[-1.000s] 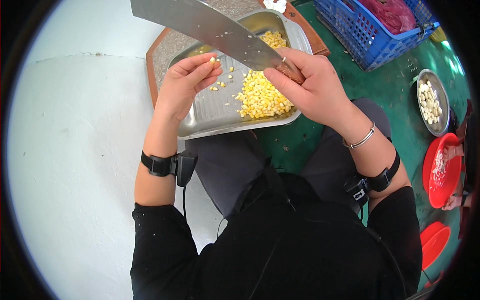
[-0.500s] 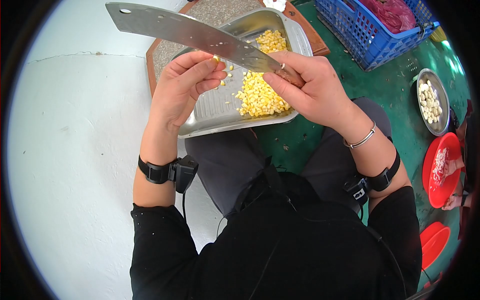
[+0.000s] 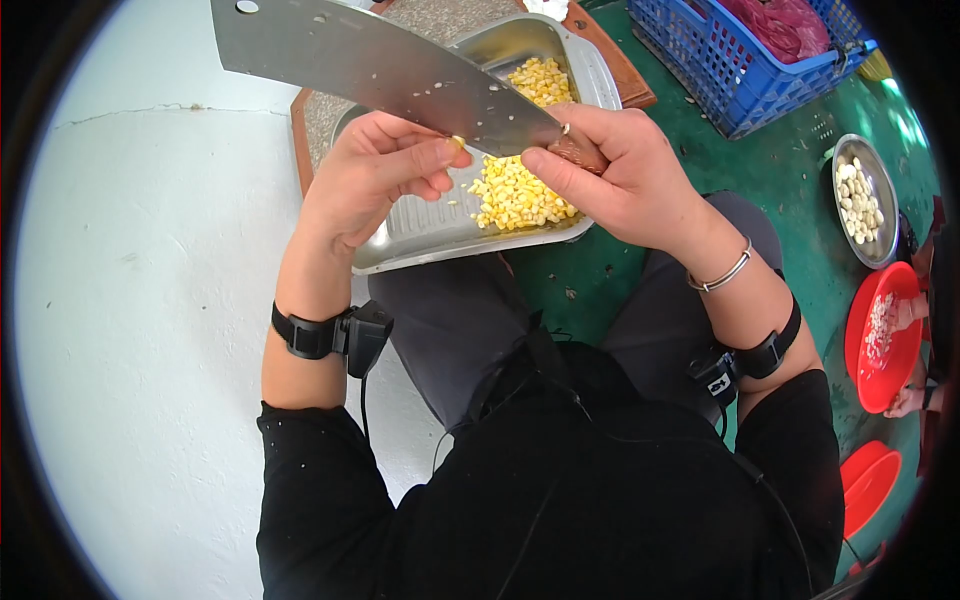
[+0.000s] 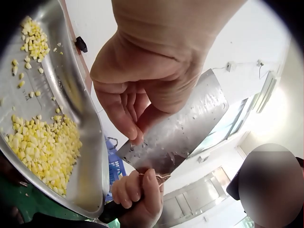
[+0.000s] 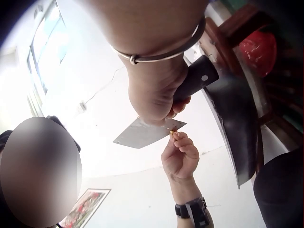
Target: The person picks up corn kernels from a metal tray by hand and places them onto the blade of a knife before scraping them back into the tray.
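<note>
The right hand [image 3: 635, 180] grips the handle of a broad cleaver [image 3: 370, 70], its blade held above a metal tray [image 3: 440, 245] and reaching to the upper left. Thumb and fingers of the left hand [image 3: 375, 175] pinch a small yellow kernel [image 3: 457, 142] at the blade's lower edge. In the left wrist view, the left hand's fingertips [image 4: 137, 137] are by the blade [image 4: 175, 133]. The dark handle [image 5: 197, 78] shows in the right wrist view. Loose corn kernels [image 3: 515, 190] lie in the tray under the cleaver.
A blue crate [image 3: 740, 80] with a red bag stands at upper right. Down the right side are a metal bowl [image 3: 875, 245] of whitish pieces, a red basin [image 3: 885, 375] with another person's hands at it, and another red basin [image 3: 870, 490]. A pale wall [image 3: 150, 300] is at left.
The left hand has moved right, towards the cleaver's handle, still pinching a kernel. The blade has turned to show more of its flat side. The right hand keeps its grip.
</note>
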The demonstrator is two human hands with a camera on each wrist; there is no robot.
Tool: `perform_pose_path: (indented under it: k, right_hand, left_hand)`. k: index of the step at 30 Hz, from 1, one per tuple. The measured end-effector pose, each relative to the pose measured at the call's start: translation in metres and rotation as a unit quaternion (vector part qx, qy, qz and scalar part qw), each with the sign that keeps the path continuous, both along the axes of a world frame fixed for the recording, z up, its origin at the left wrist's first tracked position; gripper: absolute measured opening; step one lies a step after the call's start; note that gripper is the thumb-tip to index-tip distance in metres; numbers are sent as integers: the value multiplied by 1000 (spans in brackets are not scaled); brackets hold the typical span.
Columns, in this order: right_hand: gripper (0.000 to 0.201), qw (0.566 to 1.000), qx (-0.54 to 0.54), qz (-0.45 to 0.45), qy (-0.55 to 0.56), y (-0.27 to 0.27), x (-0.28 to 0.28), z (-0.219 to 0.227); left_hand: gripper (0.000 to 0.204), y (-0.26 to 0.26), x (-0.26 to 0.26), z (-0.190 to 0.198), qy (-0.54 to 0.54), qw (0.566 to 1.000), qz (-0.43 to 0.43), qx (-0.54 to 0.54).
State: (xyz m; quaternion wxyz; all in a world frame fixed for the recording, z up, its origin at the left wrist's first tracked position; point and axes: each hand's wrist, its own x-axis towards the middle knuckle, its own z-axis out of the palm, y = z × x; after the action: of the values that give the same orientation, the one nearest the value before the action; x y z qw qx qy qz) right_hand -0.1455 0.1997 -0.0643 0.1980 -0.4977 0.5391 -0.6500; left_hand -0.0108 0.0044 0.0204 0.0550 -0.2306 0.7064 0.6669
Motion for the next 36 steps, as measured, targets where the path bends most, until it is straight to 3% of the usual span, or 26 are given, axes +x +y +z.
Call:
perform_pose_path:
  k: [4, 6, 10, 12, 15, 18, 21, 27, 36]
  right_hand:
    - [21, 1000, -5, 8, 19, -1, 1, 0]
    - [18, 1000, -10, -18, 5, 0, 1, 0]
    - [16, 998, 26, -49, 18, -2, -2, -4]
    - [20, 997, -21, -67, -37, -6, 1, -7]
    - [22, 998, -6, -54, -35, -4, -1, -6]
    - [22, 998, -10, -65, 2, -2, -2, -3]
    - [18, 998, -3, -57, 9, -3, -1, -4]
    - [15, 999, -4, -50, 11, -3, -1, -2]
    - [17, 998, 19, -51, 37, -5, -3, -5]
  left_hand:
    - [17, 11, -10, -4, -55, 994, -53, -76]
    - [15, 12, -13, -12, -90, 978, -64, -178]
    - [16, -15, -11, -29, -125, 955, -64, -261]
    - [14, -40, -8, -40, -205, 885, -66, -413]
    - [15, -59, 6, -64, -147, 848, -94, -500]
    - [18, -54, 11, -77, -146, 827, -98, -534]
    - [16, -57, 12, -85, -133, 832, -98, -529]
    - [16, -47, 10, -81, -132, 809, -131, -557]
    - [14, -45, 12, -86, -104, 844, -80, -521]
